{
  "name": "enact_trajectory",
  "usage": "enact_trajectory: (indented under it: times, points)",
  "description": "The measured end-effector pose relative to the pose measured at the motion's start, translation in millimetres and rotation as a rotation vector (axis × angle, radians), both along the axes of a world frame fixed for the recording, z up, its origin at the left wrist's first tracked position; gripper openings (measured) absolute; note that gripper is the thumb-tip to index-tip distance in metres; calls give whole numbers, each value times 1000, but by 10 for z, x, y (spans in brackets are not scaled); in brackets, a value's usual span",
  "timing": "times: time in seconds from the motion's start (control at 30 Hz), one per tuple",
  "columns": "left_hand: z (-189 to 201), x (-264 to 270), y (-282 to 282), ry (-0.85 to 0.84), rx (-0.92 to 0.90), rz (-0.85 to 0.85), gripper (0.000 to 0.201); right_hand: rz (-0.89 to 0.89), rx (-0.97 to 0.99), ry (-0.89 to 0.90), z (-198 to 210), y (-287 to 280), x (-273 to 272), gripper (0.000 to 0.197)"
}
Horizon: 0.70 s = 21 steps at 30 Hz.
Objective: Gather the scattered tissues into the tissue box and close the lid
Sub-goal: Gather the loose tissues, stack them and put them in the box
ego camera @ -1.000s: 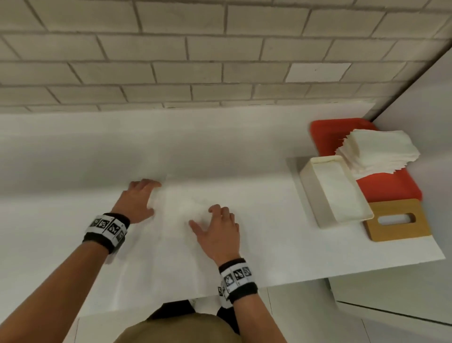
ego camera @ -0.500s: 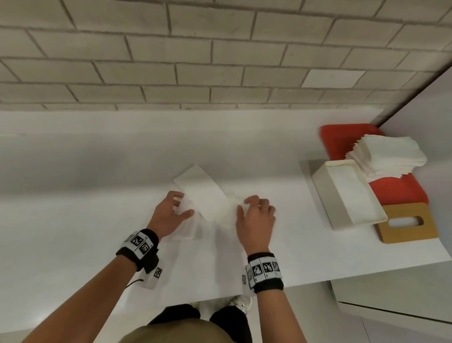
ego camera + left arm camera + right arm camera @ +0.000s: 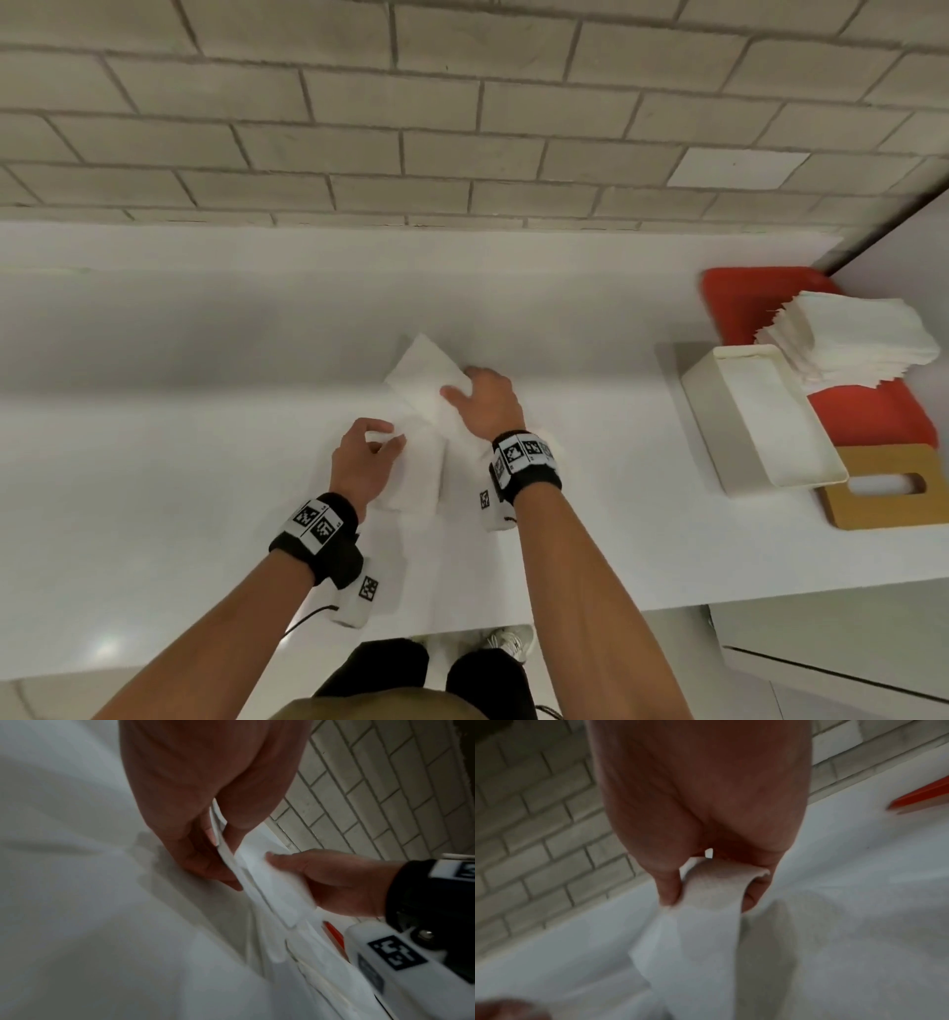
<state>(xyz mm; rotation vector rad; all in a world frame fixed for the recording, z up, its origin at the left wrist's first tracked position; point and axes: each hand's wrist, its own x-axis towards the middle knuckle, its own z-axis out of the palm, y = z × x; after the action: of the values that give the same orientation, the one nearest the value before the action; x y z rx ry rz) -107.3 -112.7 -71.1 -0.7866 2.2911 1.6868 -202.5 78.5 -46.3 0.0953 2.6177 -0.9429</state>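
Observation:
A white tissue point(image 3: 422, 379) is folded into a long strip near the middle of the white table. My right hand point(image 3: 458, 391) grips its far part, thumb on one side and fingers on the other; the right wrist view shows the tissue point(image 3: 713, 882) bent between them. My left hand point(image 3: 388, 438) pinches the near edge of the tissue point(image 3: 259, 874), with the thumb and fingers point(image 3: 205, 860) closed on the fold. More flat tissue point(image 3: 416, 480) lies under my hands. The open white tissue box point(image 3: 693, 390) stands at the right, its wooden lid point(image 3: 873, 514) lying beside it.
A red tray point(image 3: 744, 293) at the back right carries a stack of folded tissues point(image 3: 847, 336). A brick wall runs along the table's far side, and a white panel closes off the right. The table's front edge lies just before my legs.
The tissue lay spread flat under both palms; now it is folded into a strip, pinched by both hands. The right hand has moved toward the wall.

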Motion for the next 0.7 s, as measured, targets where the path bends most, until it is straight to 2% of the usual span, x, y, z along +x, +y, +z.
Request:
enact_trajectory:
  times: [0.13,0.23,0.27,0.33,0.4,0.43,0.53,0.6,0.7]
  points:
    - [-92,22,14,-34,68,-2,18,-314,-331,223,408,72,315,49]
    - [-95,77,12,-76,129,-35,32,-456,-596,119,507,-17,589,55]
    - [-94,86,7,-79,150,-34,36,-475,-613,69,463,-76,653,55]
    - [-78,101,2,-82,179,-19,33,-417,-502,31,273,-204,742,43]
    - [-37,105,4,-81,174,-2,17,-348,-377,-18,79,-301,805,33]
    - [-35,100,-1,-79,176,2,17,-326,-334,-54,-4,-333,837,30]
    - [-37,68,-14,-90,203,32,47,-298,-269,-87,-66,-385,923,28]
    - [-17,30,24,-99,177,25,56,-272,-223,-85,-22,-389,964,34]
    - [44,-18,97,-73,38,-55,36,-234,-107,85,23,-237,997,30]
